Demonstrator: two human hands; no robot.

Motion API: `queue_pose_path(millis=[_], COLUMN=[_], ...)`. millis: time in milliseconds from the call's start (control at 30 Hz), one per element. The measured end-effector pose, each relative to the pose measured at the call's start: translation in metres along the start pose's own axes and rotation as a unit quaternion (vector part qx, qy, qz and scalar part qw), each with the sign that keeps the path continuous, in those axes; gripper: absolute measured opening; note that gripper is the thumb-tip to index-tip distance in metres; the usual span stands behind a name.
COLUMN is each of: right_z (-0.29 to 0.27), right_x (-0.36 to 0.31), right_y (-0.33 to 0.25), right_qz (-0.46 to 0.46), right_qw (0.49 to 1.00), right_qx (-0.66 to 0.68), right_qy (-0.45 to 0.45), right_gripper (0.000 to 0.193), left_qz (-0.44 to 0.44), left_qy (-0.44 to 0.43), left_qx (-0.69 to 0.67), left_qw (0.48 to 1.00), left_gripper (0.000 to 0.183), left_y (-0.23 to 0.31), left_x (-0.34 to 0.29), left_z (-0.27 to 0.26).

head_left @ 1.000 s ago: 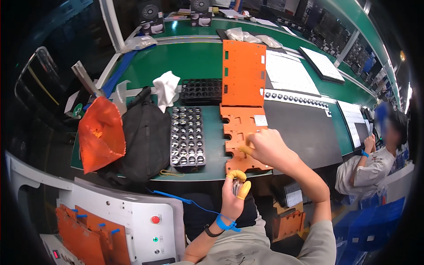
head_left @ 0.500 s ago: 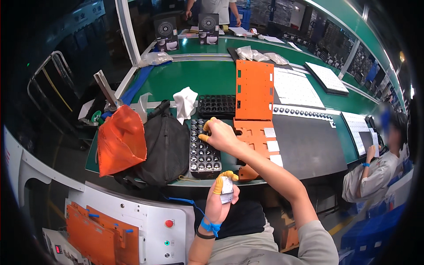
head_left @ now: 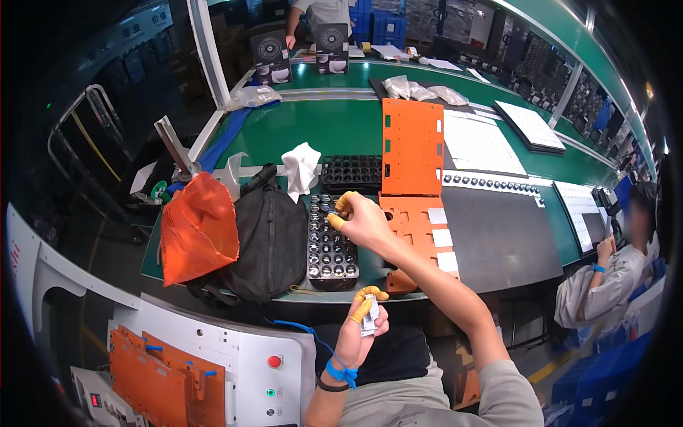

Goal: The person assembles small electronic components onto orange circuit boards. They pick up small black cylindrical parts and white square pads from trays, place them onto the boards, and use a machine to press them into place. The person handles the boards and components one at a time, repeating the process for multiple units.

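Fingertips of your right hand (head_left: 361,218), w/ yellow finger cots, pinched a small part over the far end of the black parts tray (head_left: 330,245), centre of bench. Left hand (head_left: 365,322), nearer you, gripped a small metal piece (head_left: 369,322) betw. thumb & fingers.

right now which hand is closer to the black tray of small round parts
Right. The right hand reaches over the black parts tray, fingertips at its upper rows. The left hand is held below the table edge, nearer the body, pinching a small silvery part.
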State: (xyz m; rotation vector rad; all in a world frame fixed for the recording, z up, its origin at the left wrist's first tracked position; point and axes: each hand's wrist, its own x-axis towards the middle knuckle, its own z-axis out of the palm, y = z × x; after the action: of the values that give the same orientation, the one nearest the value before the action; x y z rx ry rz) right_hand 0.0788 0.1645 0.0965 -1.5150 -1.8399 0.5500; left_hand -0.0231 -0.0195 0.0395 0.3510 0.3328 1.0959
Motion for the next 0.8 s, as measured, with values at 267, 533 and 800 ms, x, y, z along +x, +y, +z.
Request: queue_pose_path(millis=[267, 533, 800], right_z=[-0.045, -0.083, -0.082], right_x=[-0.064, -0.117, -0.126], right_y=[-0.016, -0.024, -0.015], right_qz=[-0.065, -0.198, -0.218], right_qw=[0.972, 0.945, 0.943], right_qx=[0.226, 0.254, 0.237], right_qy=[-0.006, -0.05, -0.085], right_gripper=[0.02, 0.024, 0.028], left_qz=[0.079, 0.197, 0.226], left_qy=[0.05, 0.008, 0.044], left_qx=[0.016, 0.209, 0.196], left_qw=[0.995, 0.958, 0.953], left_gripper=[0.047, 0.061, 0.066], left_y=[0.018, 0.027, 0.019], left_x=[0.006, 0.001, -0.007], left_z=[0.005, 0.028, 0.043])
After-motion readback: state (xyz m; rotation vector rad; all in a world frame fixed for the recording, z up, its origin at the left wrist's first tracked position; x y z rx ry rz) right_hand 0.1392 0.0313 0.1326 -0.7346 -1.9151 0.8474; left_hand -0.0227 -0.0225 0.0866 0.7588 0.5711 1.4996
